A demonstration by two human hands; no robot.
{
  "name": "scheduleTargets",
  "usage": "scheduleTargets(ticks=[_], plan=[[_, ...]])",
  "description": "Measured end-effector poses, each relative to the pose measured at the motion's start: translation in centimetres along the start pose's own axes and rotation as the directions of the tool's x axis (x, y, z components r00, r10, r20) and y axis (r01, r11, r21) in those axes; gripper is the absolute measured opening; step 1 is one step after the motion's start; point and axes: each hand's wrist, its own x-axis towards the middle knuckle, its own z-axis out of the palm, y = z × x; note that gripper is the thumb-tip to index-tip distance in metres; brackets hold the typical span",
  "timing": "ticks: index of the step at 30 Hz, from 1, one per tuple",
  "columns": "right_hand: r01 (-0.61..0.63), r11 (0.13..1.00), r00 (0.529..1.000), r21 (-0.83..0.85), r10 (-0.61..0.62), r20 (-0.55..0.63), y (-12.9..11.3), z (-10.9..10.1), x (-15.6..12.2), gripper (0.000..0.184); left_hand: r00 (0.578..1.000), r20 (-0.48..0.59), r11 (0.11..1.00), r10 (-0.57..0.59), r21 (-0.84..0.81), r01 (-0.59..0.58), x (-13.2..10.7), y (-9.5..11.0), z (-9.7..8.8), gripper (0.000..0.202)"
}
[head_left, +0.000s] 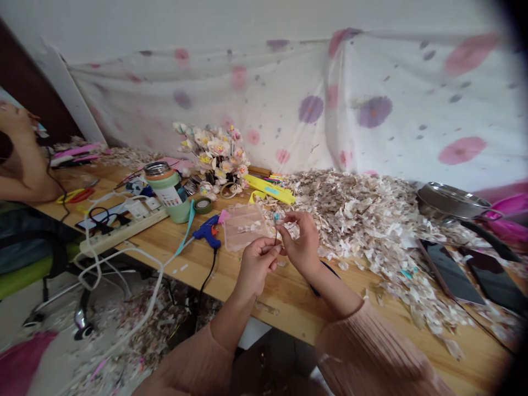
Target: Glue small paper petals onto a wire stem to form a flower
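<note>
The left hand has its grip pinched on a thin dark stem, while the right hand's grip closes at the small blue tip on top. The stem stands nearly upright above the bench, between the clear tray and the pale petal heap.

Left grip beside right grip, both in pinches

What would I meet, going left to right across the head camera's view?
Another person's arm, red-handled tool, green jar, blue glue gun, the wearer's left hand, right hand, steel pan.
</note>
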Motion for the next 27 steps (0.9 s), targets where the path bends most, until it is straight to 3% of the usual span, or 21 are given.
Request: scheduleTargets(ticks=[7, 11, 13, 15, 18, 21, 27], plan=[[-0.017, 1.0, 0.999, 0.024, 0.018, -0.031, -1.3, -1.1, 0.5, 0.021, 0.999, -0.039, 1.0, 0.017, -0.009, -0.017, 0.2, 0.2, 0.0, 0.028], [-0.23, 0.957, 0.972, 0.179, 0.236, -0.012, -1.5, -0.9, 0.4, 0.022, 0.996, -0.076, 0.999, 0.047, -0.02, -0.048, 0.1, 0.5, 0.0, 0.028], [-0.418, 0.849, 0.909, 0.324, 0.394, 0.139, -1.5, -0.5, 0.3, 0.025, 0.994, -0.083, 0.996, 0.074, -0.036, -0.077, 0.1, 0.6, 0.0, 0.027], [-0.62, 0.63, 0.785, 0.468, 0.497, 0.37, -1.6, -0.1, 0.3, 0.025, 0.993, -0.073, 0.994, 0.093, -0.048, -0.097, 0.0, 0.6, 0.1, 0.024], [-0.79, 0.291, 0.606, 0.539, 0.502, 0.618, -2.0, 0.2, 0.3, 0.024, 0.994, -0.053, 0.993, 0.099, -0.057, -0.102, -0.2, 0.4, 0.2, 0.021], [-0.806, 0.156, 0.558, 0.572, 0.523, 0.644, -2.4, 0.0, 0.4, 0.022, 0.996, -0.031, 0.994, 0.088, -0.063, -0.09, -0.3, 0.3, 0.3, 0.019], [-0.806, 0.02, 0.504, 0.592, 0.545, 0.669, -2.8, -0.5, 1.0, 0.02, 0.998, 0.004, 0.994, 0.065, -0.093, -0.065, -0.5, 0.5, 0.4, 0.02]])
